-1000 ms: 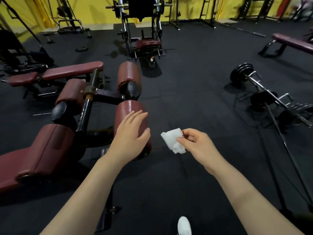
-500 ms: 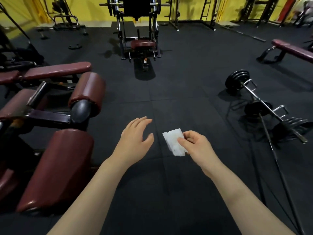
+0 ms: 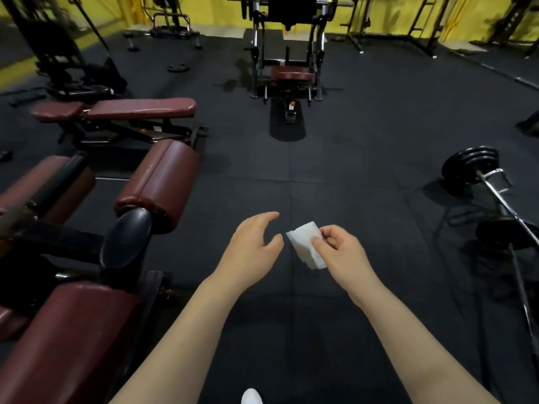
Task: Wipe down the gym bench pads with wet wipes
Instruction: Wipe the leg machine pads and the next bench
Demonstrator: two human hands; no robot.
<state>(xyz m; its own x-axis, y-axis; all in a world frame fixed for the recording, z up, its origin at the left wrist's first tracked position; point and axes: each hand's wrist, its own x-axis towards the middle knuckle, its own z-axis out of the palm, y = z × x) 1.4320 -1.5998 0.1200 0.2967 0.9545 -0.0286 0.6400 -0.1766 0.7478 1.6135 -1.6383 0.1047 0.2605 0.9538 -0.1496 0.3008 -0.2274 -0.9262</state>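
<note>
My right hand [image 3: 339,255] pinches a folded white wet wipe [image 3: 306,244] between thumb and fingers, above the black floor. My left hand [image 3: 252,249] hovers just left of the wipe, fingers relaxed and spread, touching nothing. To the left stands a bench with dark red roller pads: an upper roller pad [image 3: 159,185] and a lower roller pad [image 3: 73,342] at the bottom left. A flat dark red bench pad [image 3: 140,107] lies further back on the left.
A barbell [image 3: 501,199] with black plates lies on a rack at the right. A machine with a small red seat [image 3: 291,72] stands at the far centre. Black rubber floor [image 3: 320,170] spreads between them. A white shoe tip [image 3: 252,396] shows at the bottom.
The view has shifted away from the roller bench, which now sits further left. My left hand has left the roller pad and hangs in the air near the wipe. The right hand's grip is unchanged.
</note>
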